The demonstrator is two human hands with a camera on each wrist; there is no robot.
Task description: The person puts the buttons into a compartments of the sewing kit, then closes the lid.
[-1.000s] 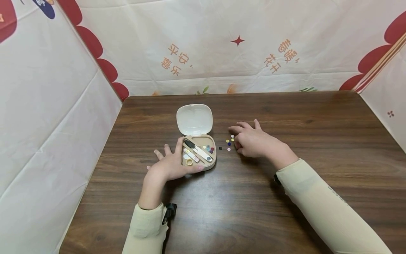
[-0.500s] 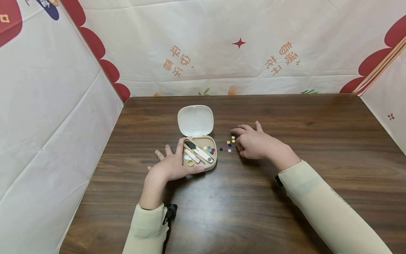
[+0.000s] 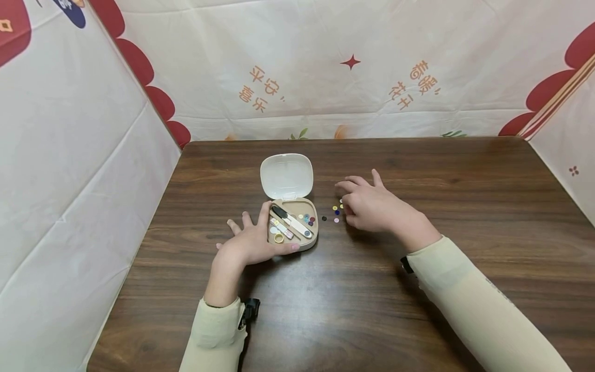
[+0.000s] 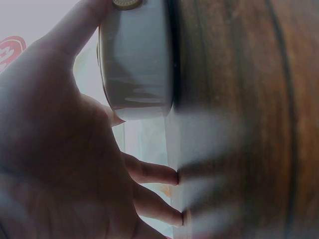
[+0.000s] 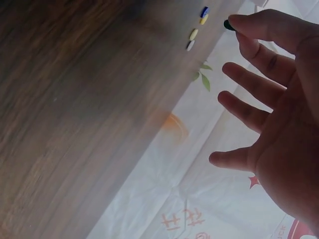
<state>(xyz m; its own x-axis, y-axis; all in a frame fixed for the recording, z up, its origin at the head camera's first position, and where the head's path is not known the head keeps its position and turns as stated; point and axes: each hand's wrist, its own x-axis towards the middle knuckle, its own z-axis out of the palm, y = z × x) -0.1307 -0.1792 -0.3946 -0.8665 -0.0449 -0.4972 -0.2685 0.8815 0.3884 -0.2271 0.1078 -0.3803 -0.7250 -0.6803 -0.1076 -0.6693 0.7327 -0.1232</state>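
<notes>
An open sewing kit (image 3: 317,228) stands on the table, its white lid (image 3: 286,176) tipped back. Inside lie thread snips (image 3: 293,222), a gold ring-like piece (image 3: 278,238), a pastel strip (image 3: 281,228) and several small buttons (image 3: 307,219). My left hand (image 3: 246,244) grips the kit's left side between thumb and index finger, other fingers spread to the table. Just right of the kit, my right hand (image 3: 369,207) hovers beside loose buttons (image 3: 337,220). In the right wrist view, its thumb and index finger pinch a dark green button (image 5: 229,25); the other fingers are extended.
Close to the kit's right wall lies a black button (image 3: 324,218). The brown wooden table (image 3: 297,320) meets a white printed cloth (image 3: 316,72) at the back, and another cloth wall (image 3: 93,181) hangs at the left.
My right hand has risen slightly and shifted a little left, away from the tabletop. The left hand and the kit hold their place.
</notes>
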